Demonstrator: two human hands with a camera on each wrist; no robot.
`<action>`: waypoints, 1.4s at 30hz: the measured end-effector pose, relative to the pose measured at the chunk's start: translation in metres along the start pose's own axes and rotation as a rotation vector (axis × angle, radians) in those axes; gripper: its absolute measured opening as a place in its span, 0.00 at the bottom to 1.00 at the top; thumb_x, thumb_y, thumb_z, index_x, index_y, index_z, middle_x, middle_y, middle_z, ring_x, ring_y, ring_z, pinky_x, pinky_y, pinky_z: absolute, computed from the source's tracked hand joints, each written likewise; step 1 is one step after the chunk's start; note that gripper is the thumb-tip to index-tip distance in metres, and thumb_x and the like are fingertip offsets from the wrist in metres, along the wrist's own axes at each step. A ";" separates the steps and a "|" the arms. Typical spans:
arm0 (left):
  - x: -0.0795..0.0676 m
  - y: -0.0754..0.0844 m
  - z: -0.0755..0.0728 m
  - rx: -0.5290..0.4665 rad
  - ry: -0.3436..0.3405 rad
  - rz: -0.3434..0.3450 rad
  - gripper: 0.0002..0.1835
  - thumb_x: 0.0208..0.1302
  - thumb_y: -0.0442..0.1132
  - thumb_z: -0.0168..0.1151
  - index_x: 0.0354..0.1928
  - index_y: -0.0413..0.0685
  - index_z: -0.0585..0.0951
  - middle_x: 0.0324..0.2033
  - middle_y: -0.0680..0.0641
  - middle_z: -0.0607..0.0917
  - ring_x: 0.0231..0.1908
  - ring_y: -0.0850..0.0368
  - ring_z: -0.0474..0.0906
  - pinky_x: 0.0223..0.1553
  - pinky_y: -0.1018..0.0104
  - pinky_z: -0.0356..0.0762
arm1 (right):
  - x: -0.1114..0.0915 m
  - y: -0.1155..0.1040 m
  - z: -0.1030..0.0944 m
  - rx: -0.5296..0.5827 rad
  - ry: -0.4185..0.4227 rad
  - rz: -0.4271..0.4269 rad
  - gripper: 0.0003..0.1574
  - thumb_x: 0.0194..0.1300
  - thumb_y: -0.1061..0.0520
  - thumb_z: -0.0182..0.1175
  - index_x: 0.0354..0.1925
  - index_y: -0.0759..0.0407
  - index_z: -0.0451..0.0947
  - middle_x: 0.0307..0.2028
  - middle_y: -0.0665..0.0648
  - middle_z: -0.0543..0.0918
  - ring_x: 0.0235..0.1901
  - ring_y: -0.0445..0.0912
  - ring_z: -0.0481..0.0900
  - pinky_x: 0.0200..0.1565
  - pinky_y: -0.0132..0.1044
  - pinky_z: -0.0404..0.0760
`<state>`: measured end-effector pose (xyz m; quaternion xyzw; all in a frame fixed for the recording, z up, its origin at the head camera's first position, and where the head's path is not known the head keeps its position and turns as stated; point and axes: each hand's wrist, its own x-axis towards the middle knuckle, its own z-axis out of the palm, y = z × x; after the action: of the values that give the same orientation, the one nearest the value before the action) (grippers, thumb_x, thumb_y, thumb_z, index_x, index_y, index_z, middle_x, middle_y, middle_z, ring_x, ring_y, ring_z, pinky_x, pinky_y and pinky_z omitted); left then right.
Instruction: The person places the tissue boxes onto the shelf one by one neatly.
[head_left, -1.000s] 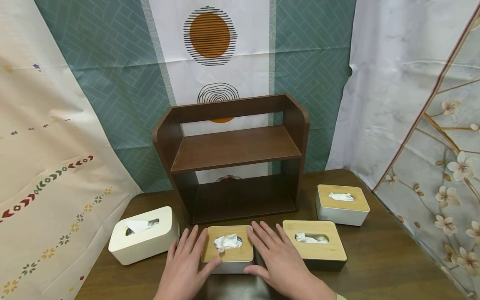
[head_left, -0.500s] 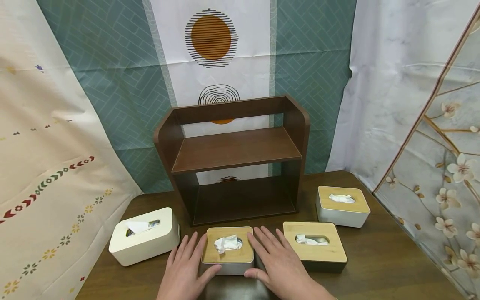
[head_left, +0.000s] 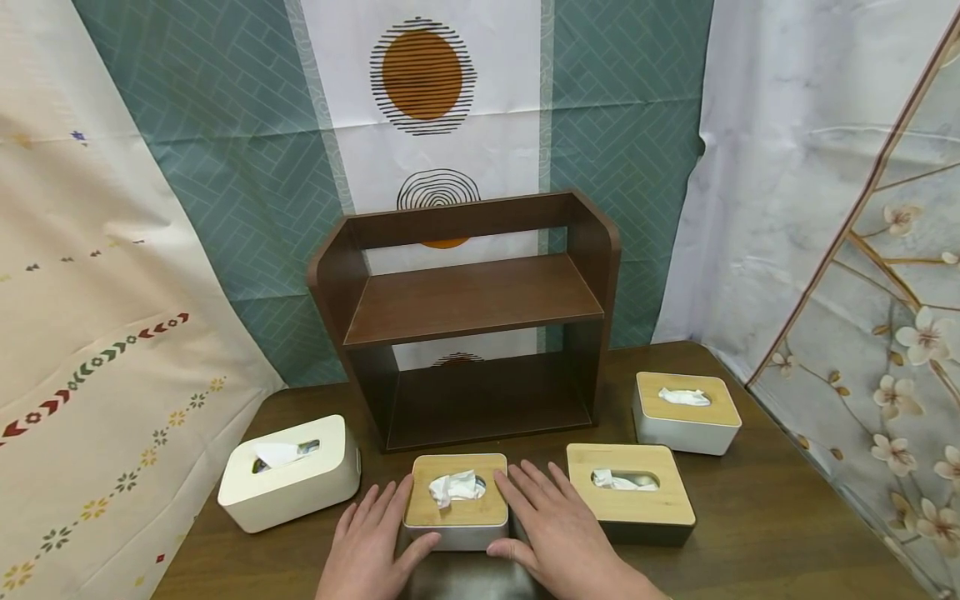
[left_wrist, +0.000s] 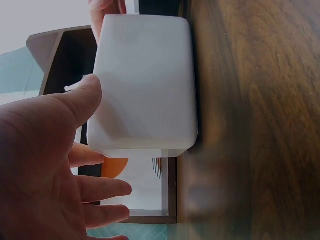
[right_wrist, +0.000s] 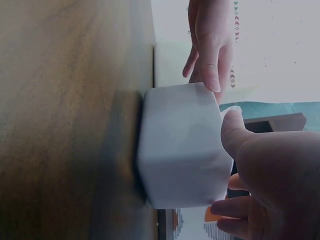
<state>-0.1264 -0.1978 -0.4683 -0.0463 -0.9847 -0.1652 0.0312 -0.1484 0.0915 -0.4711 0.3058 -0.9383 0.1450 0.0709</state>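
Observation:
A small tissue box [head_left: 418, 508] with a white body and a light wooden lid stands on the table at front middle, a crumpled tissue [head_left: 455, 487] poking from its oval slot. My left hand [head_left: 372, 537] lies along its left side, fingers straight and spread, thumb near the front top edge. On the other side, my right hand [head_left: 551, 525] has its fingers extended along the lid's right edge, thumb by the front corner. From the left wrist view, the box's white wall [left_wrist: 145, 80] stands beside my thumb; the right wrist view shows its white body [right_wrist: 182, 135] between both hands.
Behind stands a dark brown two-tier shelf [head_left: 472, 300]. A cream tissue box [head_left: 300, 492] is at left, a dark-based wooden-lidded one [head_left: 630, 508] right of my right hand, and another white wooden-lidded one [head_left: 686, 412] farther back right. Patterned cloths hang around the table [head_left: 780, 533].
Both hands stay beside the small tissue box, with only slight finger shifts downward. The view tipped a little between the first two frames; the boxes and shelf keep their places.

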 end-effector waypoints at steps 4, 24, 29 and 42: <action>0.000 -0.001 0.001 -0.009 0.001 0.003 0.52 0.68 0.72 0.70 0.83 0.46 0.70 0.73 0.35 0.79 0.76 0.28 0.69 0.72 0.23 0.60 | 0.000 -0.001 0.002 0.008 -0.017 0.012 0.55 0.77 0.19 0.51 0.84 0.51 0.67 0.78 0.58 0.75 0.79 0.57 0.69 0.78 0.65 0.62; 0.006 -0.003 0.007 -0.060 0.003 0.036 0.50 0.68 0.64 0.75 0.81 0.40 0.71 0.68 0.33 0.84 0.69 0.33 0.79 0.68 0.32 0.73 | -0.001 -0.004 0.014 -0.007 0.116 -0.057 0.46 0.84 0.30 0.54 0.79 0.61 0.73 0.71 0.62 0.82 0.72 0.55 0.79 0.74 0.57 0.72; 0.004 -0.003 0.008 -0.080 0.036 0.049 0.48 0.69 0.60 0.77 0.81 0.40 0.71 0.67 0.31 0.84 0.66 0.33 0.82 0.67 0.34 0.76 | -0.002 -0.006 0.014 -0.025 0.142 -0.074 0.42 0.85 0.35 0.57 0.78 0.64 0.74 0.71 0.63 0.82 0.71 0.56 0.80 0.73 0.55 0.75; 0.005 0.000 0.007 -0.088 0.023 0.006 0.50 0.66 0.61 0.78 0.81 0.41 0.71 0.69 0.34 0.83 0.66 0.33 0.82 0.63 0.33 0.79 | 0.000 -0.008 0.018 0.017 0.133 -0.037 0.39 0.85 0.40 0.60 0.77 0.64 0.74 0.71 0.63 0.82 0.70 0.55 0.81 0.71 0.54 0.77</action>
<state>-0.1318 -0.1952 -0.4749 -0.0488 -0.9759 -0.2086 0.0410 -0.1443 0.0793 -0.4858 0.3132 -0.9245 0.1719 0.1332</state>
